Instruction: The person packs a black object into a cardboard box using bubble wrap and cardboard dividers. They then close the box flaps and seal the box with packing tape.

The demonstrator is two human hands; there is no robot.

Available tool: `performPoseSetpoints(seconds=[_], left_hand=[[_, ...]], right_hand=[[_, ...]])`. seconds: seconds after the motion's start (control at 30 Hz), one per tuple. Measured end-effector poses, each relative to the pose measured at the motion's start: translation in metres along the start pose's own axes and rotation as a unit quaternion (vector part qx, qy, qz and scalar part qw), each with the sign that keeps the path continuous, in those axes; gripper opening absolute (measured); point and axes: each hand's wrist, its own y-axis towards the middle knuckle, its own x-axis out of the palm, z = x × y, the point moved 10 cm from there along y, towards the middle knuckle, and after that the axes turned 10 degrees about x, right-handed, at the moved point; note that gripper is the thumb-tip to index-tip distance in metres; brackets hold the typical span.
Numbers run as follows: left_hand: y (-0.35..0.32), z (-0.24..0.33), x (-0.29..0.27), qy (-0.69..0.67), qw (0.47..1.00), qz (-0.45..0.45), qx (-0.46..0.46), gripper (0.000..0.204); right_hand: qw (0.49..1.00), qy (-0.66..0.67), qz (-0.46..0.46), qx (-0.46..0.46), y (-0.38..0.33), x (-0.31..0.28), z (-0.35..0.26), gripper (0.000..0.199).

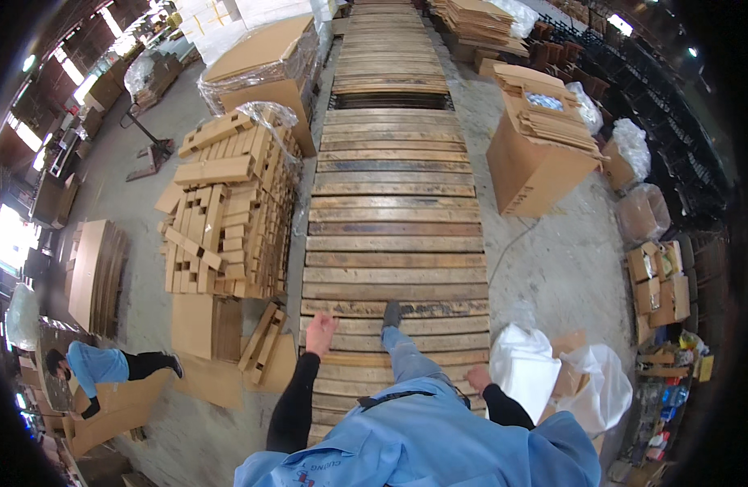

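Observation:
My left hand (321, 333) hangs over the slatted wooden walkway (394, 235), its fingers loosely bent and nothing seen in them. Over the walkway's right side is my right hand (477, 378), small in view, with slightly curled fingers and no object visible. Both arms wear black sleeves under a light blue shirt. One foot (392, 315) in a dark shoe is set forward on the slats. To the left of my left hand lie a few folded cardboard strips (264, 345). Nearest my right hand is a white plastic-wrapped bundle (524, 369).
A tall stack of folded cardboard pieces (228, 215) borders the walkway's left side. At right stands a large carton (540, 154) topped with flat cardboard. A dark gap (390, 101) crosses the walkway ahead. Another person (106, 365) bends over cardboard at lower left, beyond a pallet jack (152, 154).

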Motion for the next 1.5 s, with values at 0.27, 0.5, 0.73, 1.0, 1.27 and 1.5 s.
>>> performPoseSetpoints(seconds=[0.27,0.5,0.73,1.0,1.27,1.5], left_hand=[[-0.072,-0.161,-0.063,0.115,0.908,-0.070,-0.398,0.077],[0.124,-0.158,-0.046,0.069,0.915,-0.059,-0.393,0.082],[0.540,-0.157,-0.042,0.084,0.964,-0.041,-0.247,0.069],[0.992,0.143,-0.060,0.023,1.000,0.016,0.002,0.034],[1.117,0.055,-0.031,0.076,0.990,0.024,-0.117,0.041],[1.108,0.022,0.006,0.195,0.910,-0.189,-0.315,0.065]], right_hand=[[0.926,0.349,0.110,0.094,0.208,-0.309,-0.057,0.029],[0.868,0.438,0.156,0.173,0.412,-0.534,-0.048,0.044],[0.915,0.345,0.033,0.207,0.543,-0.609,-0.047,0.043],[0.859,0.420,0.064,0.286,0.665,-0.707,0.008,0.037],[0.937,0.279,0.037,0.205,0.920,-0.854,0.034,0.032],[0.860,0.436,0.173,0.199,1.092,-1.134,0.086,0.038]])
